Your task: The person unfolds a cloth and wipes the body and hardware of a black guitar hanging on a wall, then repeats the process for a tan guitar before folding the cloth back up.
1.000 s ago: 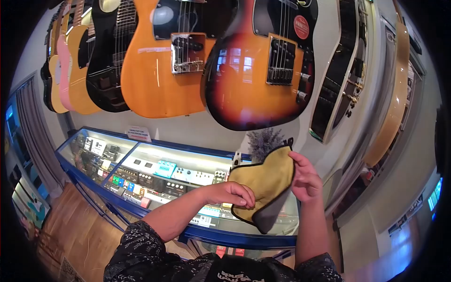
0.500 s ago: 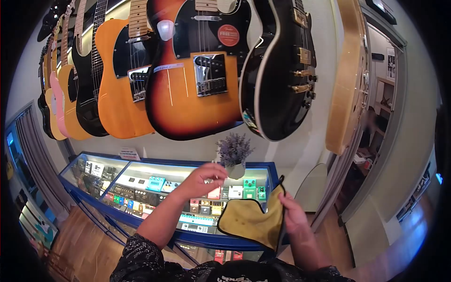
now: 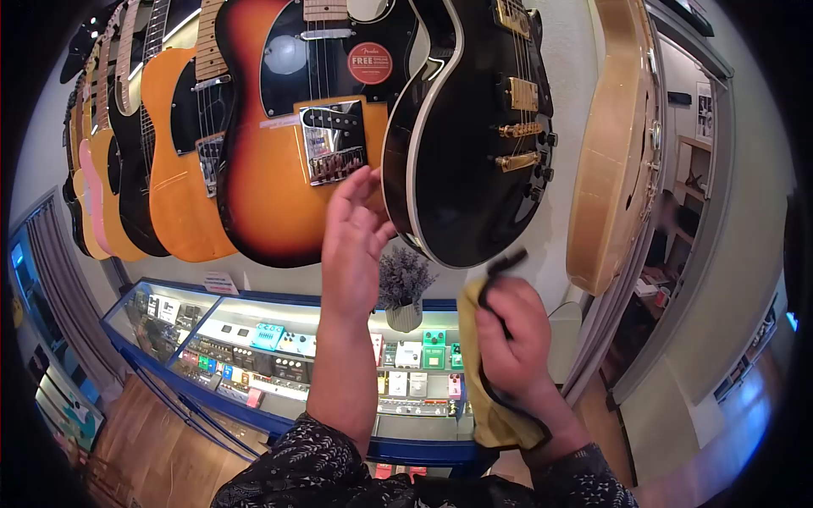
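My left hand (image 3: 356, 245) is raised between the sunburst guitar (image 3: 275, 186) and the black guitar (image 3: 474, 161) with gold hardware. Its fingers are apart and hold nothing, with the fingertips beside the black guitar's left edge; whether they touch it I cannot tell. In my right hand (image 3: 517, 339), closed in a fist below the black guitar, is a yellow cloth (image 3: 495, 415) with a dark border, which hangs down along the wrist. The black guitar hangs with its front turned to the right.
A blue-framed glass case (image 3: 398, 449) of effects pedals stands below the guitars. On it are a potted purple plant (image 3: 405, 313) and a small sign (image 3: 221, 283). More guitars hang at left, and a pale guitar (image 3: 605, 169) at right, by a doorway.
My left hand has risen from above the case to the black guitar's edge. My right hand has moved up, and the cloth is now bunched and hanging. The guitars appear larger and further left.
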Demonstrator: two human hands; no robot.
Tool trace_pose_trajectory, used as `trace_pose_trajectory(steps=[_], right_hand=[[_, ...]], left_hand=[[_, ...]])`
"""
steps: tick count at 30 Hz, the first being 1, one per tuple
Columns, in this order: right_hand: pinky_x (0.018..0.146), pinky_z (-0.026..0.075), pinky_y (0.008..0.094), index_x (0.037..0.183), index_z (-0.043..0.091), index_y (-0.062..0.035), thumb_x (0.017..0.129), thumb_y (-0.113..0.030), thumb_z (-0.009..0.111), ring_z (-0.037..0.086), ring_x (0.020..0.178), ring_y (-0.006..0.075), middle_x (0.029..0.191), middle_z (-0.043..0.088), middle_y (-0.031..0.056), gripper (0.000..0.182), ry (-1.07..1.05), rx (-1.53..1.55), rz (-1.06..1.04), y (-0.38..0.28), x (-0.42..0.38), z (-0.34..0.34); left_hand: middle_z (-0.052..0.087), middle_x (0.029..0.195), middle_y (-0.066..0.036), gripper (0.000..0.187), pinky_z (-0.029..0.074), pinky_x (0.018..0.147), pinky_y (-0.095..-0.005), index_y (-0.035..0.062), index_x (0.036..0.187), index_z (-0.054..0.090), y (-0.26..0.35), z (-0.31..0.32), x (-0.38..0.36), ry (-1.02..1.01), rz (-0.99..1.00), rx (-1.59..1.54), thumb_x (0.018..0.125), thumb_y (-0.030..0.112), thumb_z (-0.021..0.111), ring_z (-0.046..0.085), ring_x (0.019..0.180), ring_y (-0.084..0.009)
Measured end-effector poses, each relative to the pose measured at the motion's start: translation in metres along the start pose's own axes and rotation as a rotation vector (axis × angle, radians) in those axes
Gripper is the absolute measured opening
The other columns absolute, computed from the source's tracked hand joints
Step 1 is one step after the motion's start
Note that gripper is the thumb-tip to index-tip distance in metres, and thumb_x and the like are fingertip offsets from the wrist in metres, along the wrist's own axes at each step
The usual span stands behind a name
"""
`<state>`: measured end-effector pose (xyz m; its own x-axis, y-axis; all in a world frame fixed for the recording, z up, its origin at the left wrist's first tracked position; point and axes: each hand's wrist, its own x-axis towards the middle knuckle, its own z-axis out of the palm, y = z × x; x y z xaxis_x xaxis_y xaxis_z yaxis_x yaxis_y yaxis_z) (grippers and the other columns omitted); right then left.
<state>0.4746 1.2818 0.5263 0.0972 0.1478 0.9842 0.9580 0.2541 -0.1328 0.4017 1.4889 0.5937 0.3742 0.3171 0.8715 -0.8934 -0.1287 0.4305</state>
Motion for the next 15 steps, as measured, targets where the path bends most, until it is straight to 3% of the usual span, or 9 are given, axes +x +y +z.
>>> trace_pose_trajectory(steps=[2, 5, 6, 9, 11, 12, 15], right_hand=[[0.089, 0.053, 0.0339, 0.118, 0.069, 0.0058, 0.098, 0.001, 0.065, 0.067, 0.101, 0.0254, 0.111, 0.069, 0.0166, 0.02, 0.096, -0.002, 0.057, 0.013, 0.013, 0.018], [0.089, 0.053, 0.0339, 0.122, 0.067, 0.007, 0.097, 0.003, 0.065, 0.067, 0.1, 0.028, 0.111, 0.067, 0.0171, 0.025, 0.256, 0.192, 0.164, 0.024, 0.028, 0.029], [0.087, 0.052, 0.0333, 0.124, 0.066, 0.0075, 0.097, 0.005, 0.064, 0.066, 0.099, 0.0293, 0.113, 0.066, 0.0184, 0.028, 0.241, 0.196, 0.136, 0.027, 0.036, 0.03], [0.089, 0.051, 0.0377, 0.126, 0.066, 0.006, 0.097, 0.003, 0.064, 0.065, 0.1, 0.0321, 0.115, 0.065, 0.0189, 0.03, 0.259, 0.01, -0.064, 0.032, 0.068, 0.044], [0.092, 0.048, 0.0439, 0.128, 0.067, 0.0043, 0.096, -0.007, 0.067, 0.063, 0.098, 0.0365, 0.115, 0.064, 0.0185, 0.035, 0.159, -0.079, -0.212, 0.034, 0.082, 0.052], [0.092, 0.046, 0.047, 0.13, 0.067, 0.0019, 0.096, -0.024, 0.069, 0.061, 0.098, 0.0377, 0.113, 0.064, 0.0168, 0.043, 0.131, -0.158, -0.254, 0.035, 0.079, 0.054], [0.088, 0.046, 0.0451, 0.131, 0.068, -0.0003, 0.097, -0.041, 0.067, 0.062, 0.099, 0.0343, 0.113, 0.063, 0.0142, 0.053, -0.017, -0.134, -0.296, 0.042, 0.043, 0.051]], left_hand=[[0.045, 0.158, -0.014, 0.07, 0.042, 0.117, -0.0431, 0.0014, 0.161, 0.027, -0.014, -0.001, -0.008, -0.109, -0.008, -0.039, 0.109, 0.038, 0.054, 0.051, 0.141, -0.0261], [0.044, 0.157, -0.012, 0.072, 0.037, 0.119, -0.0405, 0.0001, 0.163, 0.024, -0.032, -0.003, -0.012, -0.229, -0.02, -0.061, 0.104, 0.018, 0.063, 0.048, 0.142, -0.0219], [0.045, 0.156, -0.012, 0.074, 0.034, 0.121, -0.0401, -0.0001, 0.164, 0.021, -0.03, 0.003, -0.014, -0.208, 0.021, -0.01, 0.104, 0.012, 0.063, 0.047, 0.142, -0.022], [0.046, 0.154, -0.012, 0.072, 0.036, 0.119, -0.0391, 0.0001, 0.164, 0.02, -0.03, 0.004, -0.016, -0.24, -0.003, -0.034, 0.106, 0.013, 0.059, 0.047, 0.141, -0.0214], [0.048, 0.15, -0.012, 0.07, 0.037, 0.118, -0.0379, 0.0001, 0.164, 0.019, -0.026, 0.002, -0.018, -0.241, -0.072, -0.047, 0.107, 0.013, 0.057, 0.048, 0.139, -0.0204], [0.05, 0.145, -0.011, 0.067, 0.039, 0.115, -0.0368, -0.0002, 0.162, 0.021, -0.028, -0.003, -0.016, -0.259, -0.049, 0.031, 0.108, 0.014, 0.056, 0.049, 0.135, -0.019], [0.049, 0.144, -0.011, 0.064, 0.039, 0.114, -0.0357, -0.0002, 0.161, 0.023, -0.024, 0.002, -0.018, -0.237, -0.04, 0.018, 0.108, 0.018, 0.056, 0.05, 0.133, -0.0182]])
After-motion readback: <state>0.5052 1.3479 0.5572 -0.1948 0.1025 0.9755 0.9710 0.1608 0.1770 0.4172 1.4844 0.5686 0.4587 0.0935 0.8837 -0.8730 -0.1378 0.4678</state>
